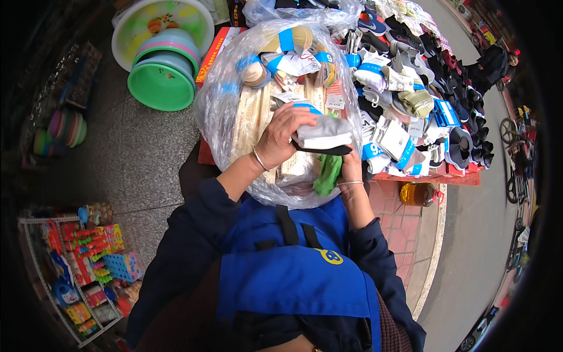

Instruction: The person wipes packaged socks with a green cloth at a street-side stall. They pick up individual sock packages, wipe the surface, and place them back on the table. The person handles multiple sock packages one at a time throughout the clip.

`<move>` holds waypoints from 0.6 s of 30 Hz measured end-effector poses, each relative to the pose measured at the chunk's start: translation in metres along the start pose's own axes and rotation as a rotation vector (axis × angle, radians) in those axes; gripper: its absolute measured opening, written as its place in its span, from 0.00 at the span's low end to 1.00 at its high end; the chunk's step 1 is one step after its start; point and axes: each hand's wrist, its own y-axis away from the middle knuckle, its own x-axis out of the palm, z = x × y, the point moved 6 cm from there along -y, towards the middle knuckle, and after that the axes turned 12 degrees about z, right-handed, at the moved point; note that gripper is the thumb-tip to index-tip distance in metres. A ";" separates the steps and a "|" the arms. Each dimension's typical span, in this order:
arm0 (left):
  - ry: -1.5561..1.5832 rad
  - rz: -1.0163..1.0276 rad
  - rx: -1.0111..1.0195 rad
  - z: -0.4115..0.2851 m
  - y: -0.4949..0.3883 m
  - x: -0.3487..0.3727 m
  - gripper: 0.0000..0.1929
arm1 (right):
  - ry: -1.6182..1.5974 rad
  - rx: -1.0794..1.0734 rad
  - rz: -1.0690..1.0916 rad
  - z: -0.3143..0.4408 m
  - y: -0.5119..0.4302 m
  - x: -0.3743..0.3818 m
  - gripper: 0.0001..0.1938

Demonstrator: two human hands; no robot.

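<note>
My left hand (281, 134) grips a folded bundle of socks (326, 131), grey and white on top with black beneath, wrapped in a blue paper band. Against the bundle's lower right corner is my right hand (350, 169), its fingers partly hidden. A crumpled green cloth item (329, 174) hangs beside that hand; whether it is held or just touched is unclear. Under both hands lies a large clear plastic bag (215, 132), opened wide. Inside it are banded sock bundles (257, 75) and long, cream-coloured patterned packs (250, 116).
Banded socks (391, 136) crowd the red-edged table at right, with rows of dark shoes (459, 145) beyond. Plastic basins (162, 86) stand at upper left. A bottle of amber liquid (418, 194) sits on the paving below. A rack of toys (83, 273) occupies the lower left.
</note>
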 end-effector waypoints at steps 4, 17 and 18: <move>-0.342 0.478 -0.081 0.016 0.052 0.044 0.28 | 0.152 0.008 -0.021 -0.009 0.006 -0.001 0.16; -0.406 0.300 -0.206 0.022 0.062 0.064 0.22 | 0.328 -0.050 0.034 -0.032 0.002 -0.009 0.15; -0.401 0.282 -0.220 0.026 0.061 0.060 0.18 | 0.364 -0.070 0.040 -0.031 0.002 -0.008 0.15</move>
